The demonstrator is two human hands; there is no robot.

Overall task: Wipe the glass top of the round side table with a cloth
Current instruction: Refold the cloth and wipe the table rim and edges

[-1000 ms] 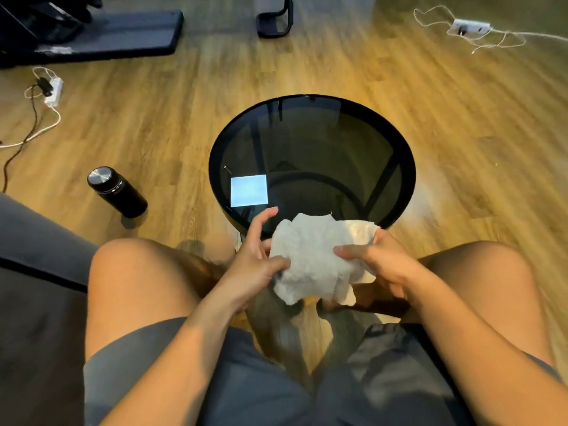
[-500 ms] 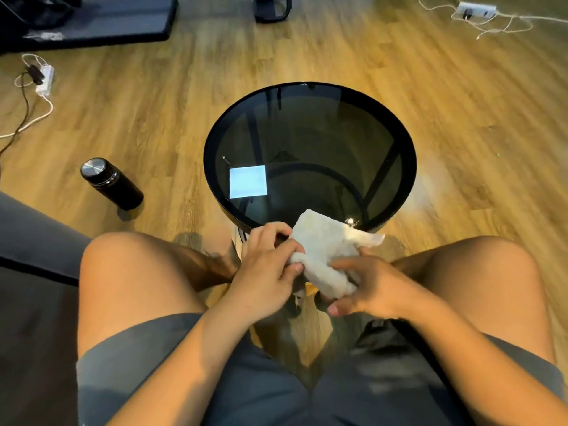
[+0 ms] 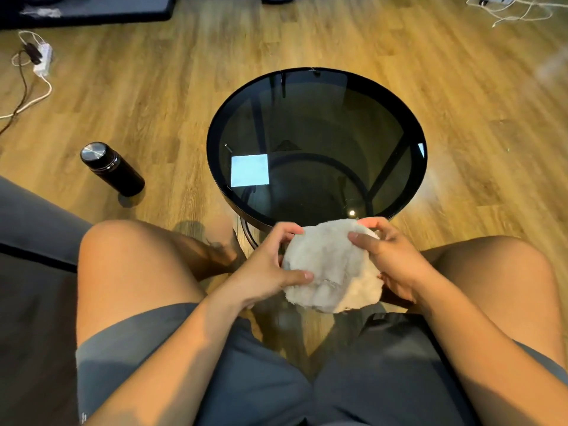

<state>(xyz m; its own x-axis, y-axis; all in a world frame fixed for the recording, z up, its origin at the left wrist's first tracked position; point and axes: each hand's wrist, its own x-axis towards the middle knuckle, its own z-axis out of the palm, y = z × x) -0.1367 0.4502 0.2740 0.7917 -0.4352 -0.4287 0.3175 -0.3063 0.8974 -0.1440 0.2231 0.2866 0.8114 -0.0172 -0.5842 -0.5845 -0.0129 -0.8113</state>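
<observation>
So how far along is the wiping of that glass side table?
Done: the cloth is picked up. In hand: left hand and right hand hold it bunched above the knees, off the glass top. Left: all the wiping.

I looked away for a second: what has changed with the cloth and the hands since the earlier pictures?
The cloth, bunched into a tight wad half a second ago, is spread wider again between the left hand and right hand. Both kept their grip. It has not been set on the glass top; the bottle stayed on the floor.
</observation>
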